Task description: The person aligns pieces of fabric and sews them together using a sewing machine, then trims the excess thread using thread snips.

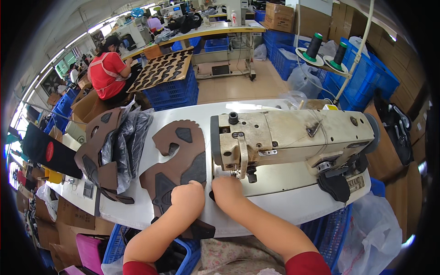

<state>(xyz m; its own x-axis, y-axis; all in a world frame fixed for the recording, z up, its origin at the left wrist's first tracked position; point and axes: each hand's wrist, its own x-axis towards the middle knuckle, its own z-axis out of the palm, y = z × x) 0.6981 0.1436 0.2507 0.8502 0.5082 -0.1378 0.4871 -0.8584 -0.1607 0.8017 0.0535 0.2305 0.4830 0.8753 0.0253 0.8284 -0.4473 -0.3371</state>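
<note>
Since the fingers are hiding from view, leaving us unable to tell their grip, we are resting the left hand (188, 197), seemingly for steadiness, against the brown cutout (176, 158) lying toward eleven o'clock, the right hand (228, 190) beside the sewing machine (293, 133) toward two o'clock.

Place: sewing workshop
Machine: cream metal sewing machine (293, 133), white-topped counter (293, 207)
Thread: tall black cones (314, 47), green bases (313, 58)
Storage: blue plastic crates (174, 95), brown cardboard boxes (278, 17)

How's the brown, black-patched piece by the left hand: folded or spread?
Spread: the brown, black-patched piece lies mostly flat on the white tabletop, its wavy edge showing.
</note>
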